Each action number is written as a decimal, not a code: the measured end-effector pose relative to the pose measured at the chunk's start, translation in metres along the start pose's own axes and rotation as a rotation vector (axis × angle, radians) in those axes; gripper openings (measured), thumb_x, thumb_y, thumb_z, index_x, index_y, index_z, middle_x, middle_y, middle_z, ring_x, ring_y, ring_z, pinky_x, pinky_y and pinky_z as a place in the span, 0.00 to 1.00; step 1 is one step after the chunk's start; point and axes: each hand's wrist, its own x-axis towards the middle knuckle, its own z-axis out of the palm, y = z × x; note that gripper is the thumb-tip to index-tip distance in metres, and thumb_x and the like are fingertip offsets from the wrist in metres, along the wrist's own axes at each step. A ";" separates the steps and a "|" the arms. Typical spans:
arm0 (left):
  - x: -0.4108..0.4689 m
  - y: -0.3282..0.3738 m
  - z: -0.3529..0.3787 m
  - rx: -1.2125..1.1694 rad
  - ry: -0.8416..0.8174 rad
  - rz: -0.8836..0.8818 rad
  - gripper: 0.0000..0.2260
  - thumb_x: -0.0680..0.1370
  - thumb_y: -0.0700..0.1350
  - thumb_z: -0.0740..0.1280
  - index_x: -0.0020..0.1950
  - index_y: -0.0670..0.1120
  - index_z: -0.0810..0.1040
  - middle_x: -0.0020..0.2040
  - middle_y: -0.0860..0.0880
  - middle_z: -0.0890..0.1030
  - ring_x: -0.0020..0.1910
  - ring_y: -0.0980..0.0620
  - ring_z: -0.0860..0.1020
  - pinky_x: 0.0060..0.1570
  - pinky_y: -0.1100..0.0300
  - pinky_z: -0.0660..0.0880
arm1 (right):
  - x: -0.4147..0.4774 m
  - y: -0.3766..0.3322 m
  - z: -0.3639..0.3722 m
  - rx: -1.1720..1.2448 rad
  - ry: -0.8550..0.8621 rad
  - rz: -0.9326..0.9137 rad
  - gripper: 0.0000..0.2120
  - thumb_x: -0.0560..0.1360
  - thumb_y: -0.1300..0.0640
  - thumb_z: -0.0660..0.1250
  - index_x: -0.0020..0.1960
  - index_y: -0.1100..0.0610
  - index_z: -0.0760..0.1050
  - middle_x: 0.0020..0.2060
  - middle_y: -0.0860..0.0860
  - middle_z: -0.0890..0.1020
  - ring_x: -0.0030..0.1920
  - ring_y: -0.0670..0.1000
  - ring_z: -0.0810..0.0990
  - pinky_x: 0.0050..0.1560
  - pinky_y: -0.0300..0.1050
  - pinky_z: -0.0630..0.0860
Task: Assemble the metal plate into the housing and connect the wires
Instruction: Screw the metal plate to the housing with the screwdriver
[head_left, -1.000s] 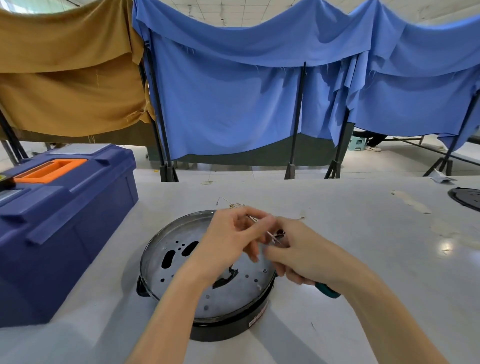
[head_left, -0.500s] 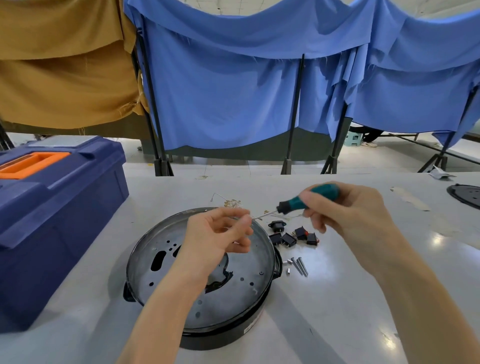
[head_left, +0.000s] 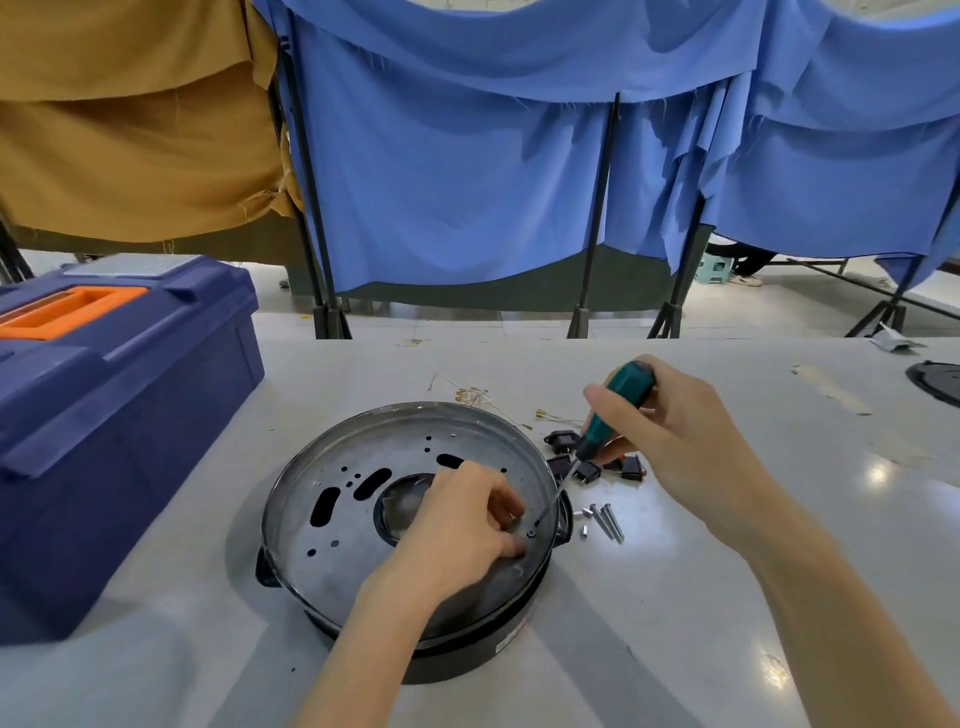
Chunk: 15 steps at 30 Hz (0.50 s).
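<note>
Since the earlier frame the left hand (head_left: 462, 525) has come down onto the metal plate (head_left: 343, 535), and the screwdriver (head_left: 613, 415) has swung tip-down toward the plate's right edge. The plate sits inside the black housing (head_left: 467, 654), near centre of the table (head_left: 727, 597).

The right hand (head_left: 675, 441) is wrapped firmly round the green handle. Left fingers are curled beside a small dark screw (head_left: 531, 533); I cannot tell whether they pinch it.

Risks noted:
- The slanted tip could skid off the screw and jab the fingers.
- An unpinned plate could turn and lose hole alignment.
- The wires (head_left: 470, 396) lie far off, unconnected.
</note>
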 end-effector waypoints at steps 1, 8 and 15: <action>0.000 0.000 0.000 0.004 0.001 0.002 0.11 0.67 0.44 0.79 0.47 0.50 0.83 0.37 0.57 0.78 0.34 0.62 0.74 0.40 0.67 0.74 | -0.001 -0.001 0.001 -0.011 -0.017 -0.002 0.11 0.76 0.48 0.67 0.47 0.56 0.74 0.39 0.53 0.84 0.37 0.49 0.85 0.39 0.46 0.83; 0.000 0.001 0.000 0.017 -0.012 -0.006 0.10 0.68 0.44 0.78 0.45 0.53 0.81 0.36 0.58 0.76 0.33 0.63 0.73 0.37 0.70 0.69 | -0.001 -0.001 0.008 -0.048 -0.040 -0.014 0.10 0.76 0.50 0.68 0.46 0.57 0.73 0.36 0.53 0.83 0.34 0.50 0.85 0.37 0.44 0.82; -0.001 0.001 0.000 0.002 -0.010 -0.018 0.11 0.68 0.43 0.79 0.42 0.54 0.78 0.36 0.57 0.76 0.34 0.62 0.73 0.37 0.70 0.70 | -0.001 0.001 0.009 -0.015 -0.040 -0.010 0.10 0.76 0.49 0.68 0.47 0.56 0.73 0.37 0.52 0.84 0.34 0.49 0.85 0.36 0.40 0.81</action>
